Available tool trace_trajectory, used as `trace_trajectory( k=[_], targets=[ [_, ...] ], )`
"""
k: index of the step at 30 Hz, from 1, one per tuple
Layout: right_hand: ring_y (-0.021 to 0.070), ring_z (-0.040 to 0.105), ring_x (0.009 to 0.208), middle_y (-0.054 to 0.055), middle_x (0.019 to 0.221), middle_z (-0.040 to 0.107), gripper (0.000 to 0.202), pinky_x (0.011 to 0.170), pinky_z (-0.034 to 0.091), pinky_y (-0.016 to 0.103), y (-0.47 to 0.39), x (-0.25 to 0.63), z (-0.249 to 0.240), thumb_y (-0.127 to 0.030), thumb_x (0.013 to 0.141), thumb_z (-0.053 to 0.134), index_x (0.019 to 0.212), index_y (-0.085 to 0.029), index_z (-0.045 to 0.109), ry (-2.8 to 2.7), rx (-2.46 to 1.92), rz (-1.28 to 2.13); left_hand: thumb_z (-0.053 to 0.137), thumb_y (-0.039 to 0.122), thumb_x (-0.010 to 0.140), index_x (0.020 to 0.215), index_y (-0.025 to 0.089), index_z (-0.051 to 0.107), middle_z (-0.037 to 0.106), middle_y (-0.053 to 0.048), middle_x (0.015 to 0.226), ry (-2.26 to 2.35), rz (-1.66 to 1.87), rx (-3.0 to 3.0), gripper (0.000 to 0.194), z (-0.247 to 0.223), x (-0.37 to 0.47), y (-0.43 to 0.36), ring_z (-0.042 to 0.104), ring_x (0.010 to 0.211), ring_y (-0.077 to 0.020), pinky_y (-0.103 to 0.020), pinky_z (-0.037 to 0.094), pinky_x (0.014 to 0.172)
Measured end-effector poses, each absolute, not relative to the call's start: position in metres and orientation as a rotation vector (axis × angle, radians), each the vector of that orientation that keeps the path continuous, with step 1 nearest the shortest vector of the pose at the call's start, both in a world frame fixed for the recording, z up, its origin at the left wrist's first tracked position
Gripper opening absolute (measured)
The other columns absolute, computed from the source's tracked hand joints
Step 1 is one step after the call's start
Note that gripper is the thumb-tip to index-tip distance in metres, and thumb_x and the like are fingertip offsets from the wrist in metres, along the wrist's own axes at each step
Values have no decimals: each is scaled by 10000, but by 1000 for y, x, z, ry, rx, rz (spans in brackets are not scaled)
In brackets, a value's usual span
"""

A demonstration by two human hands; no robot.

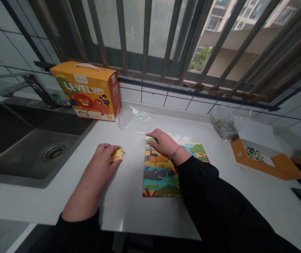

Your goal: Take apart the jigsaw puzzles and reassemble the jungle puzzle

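Observation:
My left hand (104, 160), left of centre over the white counter, is closed with thumb and fingertips pinching a small yellow puzzle piece (117, 155). Part of that piece is hidden by the fingers. A colourful animal picture (154, 175), apparently a jigsaw puzzle with a hippo and a spotted cat on it, lies flat on the counter. My right hand (163, 142) rests over its upper left part, with the thumb apart from the fingers and nothing visible between them. The right forearm and sleeve cover the picture's lower right part.
An orange "LEVEL UP!" box (87, 93) stands by the window beside a sink (42, 154) and faucet (34, 86). Clear plastic wrapping (134, 119) lies near the wall. On the right are a bag of small pieces (224, 126) and an open orange-edged box (266, 168) containing pieces.

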State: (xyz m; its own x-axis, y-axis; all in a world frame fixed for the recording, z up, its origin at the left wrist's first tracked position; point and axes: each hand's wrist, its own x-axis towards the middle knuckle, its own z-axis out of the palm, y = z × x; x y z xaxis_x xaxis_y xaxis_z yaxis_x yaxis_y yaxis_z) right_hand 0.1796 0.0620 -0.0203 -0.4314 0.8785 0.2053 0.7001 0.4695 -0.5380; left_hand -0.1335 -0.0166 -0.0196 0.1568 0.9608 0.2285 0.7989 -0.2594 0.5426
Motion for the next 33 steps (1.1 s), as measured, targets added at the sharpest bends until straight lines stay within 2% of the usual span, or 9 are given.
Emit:
trace_trajectory(
  k=[3,6,11,13,19,24,28,33],
  targets=[
    [239,665,1169,126,1244,679,437,1090,514,376,61,179,-22,-212,980,804,1411,-171,745,-2281,-1317,507,731,289,902,1287,199,733,597,-109,1273,1697,763,2140,395,-17,-133,-17,655,1203,-302,-517,541,1173],
    [228,665,1177,114,1234,705,356,1094,503,372,61,179,-20,-179,999,756,1356,-186,767,-2221,-1310,535,731,287,904,1274,212,731,598,-100,1272,1695,770,2144,378,-17,-133,-18,656,1197,-294,-508,548,1162],
    [177,701,952,51,1139,803,249,933,544,326,60,180,-15,-250,1065,647,1272,-210,781,-1973,-1327,821,732,287,905,1279,210,729,597,-103,1269,1678,779,2153,382,-20,-134,-17,656,1202,-299,-521,545,1166],
    [175,710,933,42,1117,817,248,915,546,319,60,180,-15,-273,1071,641,1262,-210,784,-1968,-1322,887,738,289,897,1273,217,733,601,-101,1262,1684,773,2151,383,-20,-134,-16,657,1203,-304,-527,547,1163],
    [217,705,1161,99,1241,784,224,1079,506,366,63,180,-18,-191,1059,670,1241,-201,800,-2175,-1285,646,737,296,901,1273,228,732,602,-97,1268,1682,767,2144,379,-20,-133,-16,652,1209,-298,-528,545,1168],
    [242,669,1143,142,1212,729,272,1079,506,389,65,182,-17,-177,1035,730,1300,-150,784,-2353,-1270,501,742,292,895,1265,224,728,603,-93,1253,1681,773,2147,377,-22,-133,-16,652,1196,-295,-540,546,1163],
    [239,637,1138,139,1252,668,311,1068,502,381,64,184,-17,-225,1004,799,1309,-163,784,-2375,-1305,473,746,284,893,1261,219,729,605,-95,1254,1681,778,2146,374,-23,-134,-15,658,1185,-293,-540,548,1161],
    [237,622,1111,119,1214,676,288,1042,492,381,63,184,-18,-213,1005,793,1291,-180,776,-2369,-1328,482,753,274,881,1247,226,736,616,-94,1260,1650,788,2127,370,-15,-130,-18,656,1204,-290,-517,551,1161]
  ],
)
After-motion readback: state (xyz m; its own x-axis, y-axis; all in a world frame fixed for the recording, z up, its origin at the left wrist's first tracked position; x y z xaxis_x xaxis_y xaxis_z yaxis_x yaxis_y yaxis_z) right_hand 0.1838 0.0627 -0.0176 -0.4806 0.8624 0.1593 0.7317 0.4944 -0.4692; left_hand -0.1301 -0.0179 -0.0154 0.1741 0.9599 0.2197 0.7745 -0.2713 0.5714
